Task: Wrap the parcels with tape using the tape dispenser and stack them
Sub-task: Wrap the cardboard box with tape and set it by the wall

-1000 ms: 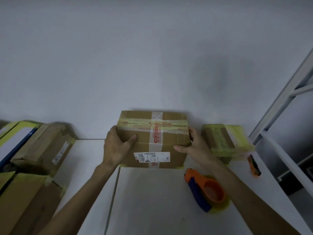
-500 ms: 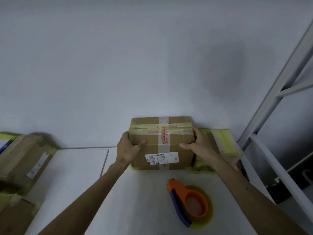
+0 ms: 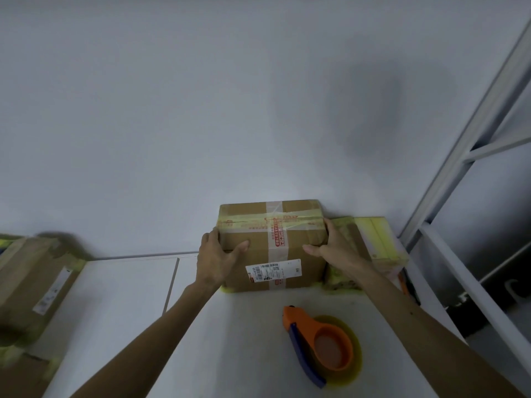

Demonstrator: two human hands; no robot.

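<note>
Against the white wall [image 3: 230, 110], at the white table's [image 3: 120, 305] far edge, the brown cardboard parcel [image 3: 290, 251], already banded with yellow tape, sits gripped at its sides by the left hand [image 3: 217, 261] and right hand [image 3: 334, 249], just beside a smaller taped parcel [image 3: 373, 239], so stacking seems left, while the orange tape dispenser [image 3: 319, 343] lies nearer, untouched.

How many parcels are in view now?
4. The centre parcel is held by the left hand and right hand; the right parcel sits beside it; the left parcel is at the left edge; the corner parcel is bottom-left. Others may be cut off.
</note>
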